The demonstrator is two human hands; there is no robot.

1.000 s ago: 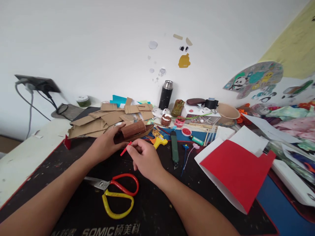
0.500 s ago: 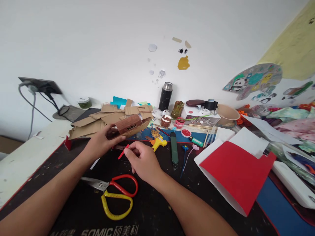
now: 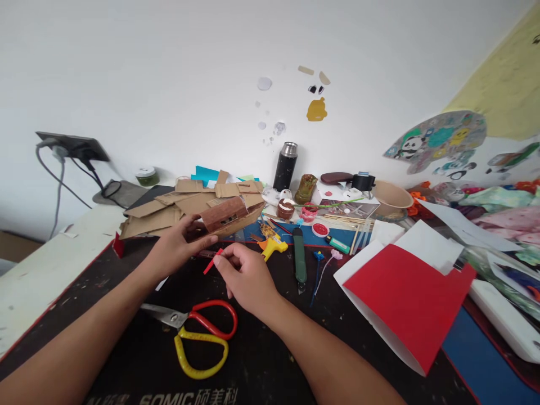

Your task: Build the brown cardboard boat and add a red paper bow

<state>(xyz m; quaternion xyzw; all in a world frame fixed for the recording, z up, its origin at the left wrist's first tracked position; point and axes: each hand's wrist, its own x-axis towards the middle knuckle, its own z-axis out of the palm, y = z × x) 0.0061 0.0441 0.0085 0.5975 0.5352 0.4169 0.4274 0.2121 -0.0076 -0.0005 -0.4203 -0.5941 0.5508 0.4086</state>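
A small brown model boat point(image 3: 225, 216) with a curved roof and cut-out side windows is gripped at its near left end by my left hand point(image 3: 179, 247). My right hand point(image 3: 244, 275) pinches a thin red paper strip point(image 3: 213, 261) between thumb and forefinger, just below the boat and apart from it. Scissors point(image 3: 198, 332) with one red and one yellow handle lie on the black mat below both hands. Beyond my right hand rests a yellow hot glue gun point(image 3: 274, 244), and right of it a green utility knife point(image 3: 299, 256).
Cardboard pieces point(image 3: 156, 211) are piled behind the boat. A black thermos point(image 3: 286, 166) stands by the wall near small paint jars point(image 3: 286, 208). Red paper point(image 3: 405, 298) lies over white sheets on the right. Wall plugs and cables point(image 3: 80, 160) are at the left.
The boat has tilted slightly in my left hand, showing its side windows more. The whole view has shifted a little; both hands keep their holds.
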